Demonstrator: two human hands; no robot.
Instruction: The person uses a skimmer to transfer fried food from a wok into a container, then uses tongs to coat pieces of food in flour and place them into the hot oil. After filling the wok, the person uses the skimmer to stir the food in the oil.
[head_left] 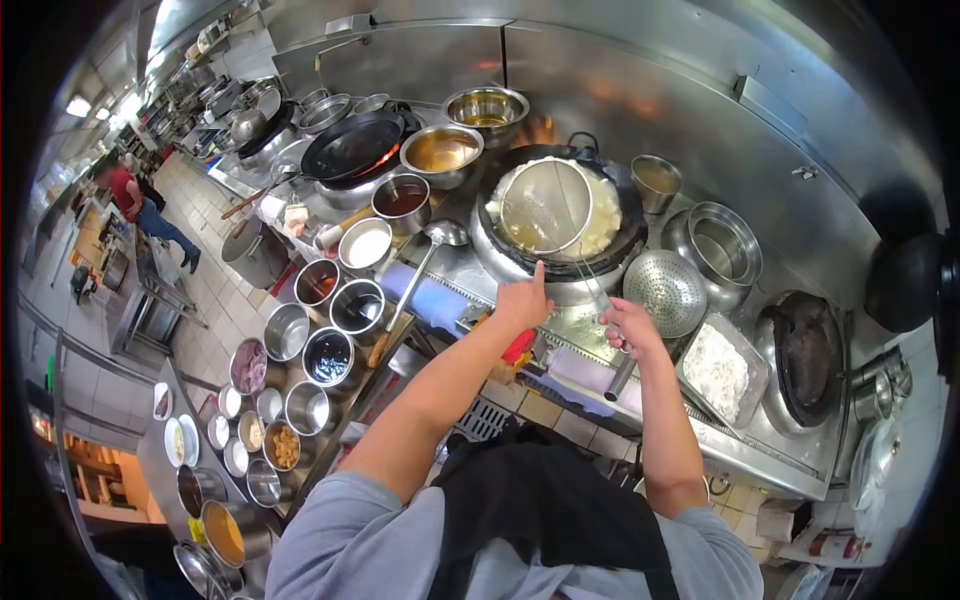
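My right hand (631,326) is closed round the handle of a fine mesh strainer (547,206). The strainer's round net lies over a wok (632,236) of bubbling oil, with pale frying pieces (603,226) around it. Oil and food directly beneath the mesh show only dimly. My left hand (525,302) holds nothing. Its index finger points toward the near rim of the wok while the other fingers curl in. Close to my right hand rests a perforated skimmer (666,292), its dark handle reaching toward the counter's front edge.
A tray of white powder (718,370) and stacked metal pots (722,245) stand at the right. Several sauce pots, including one of dark sauce (330,356), line the left, near a ladle (445,233). A second wok (352,146) sits farther left. Another person (140,205) stands far off.
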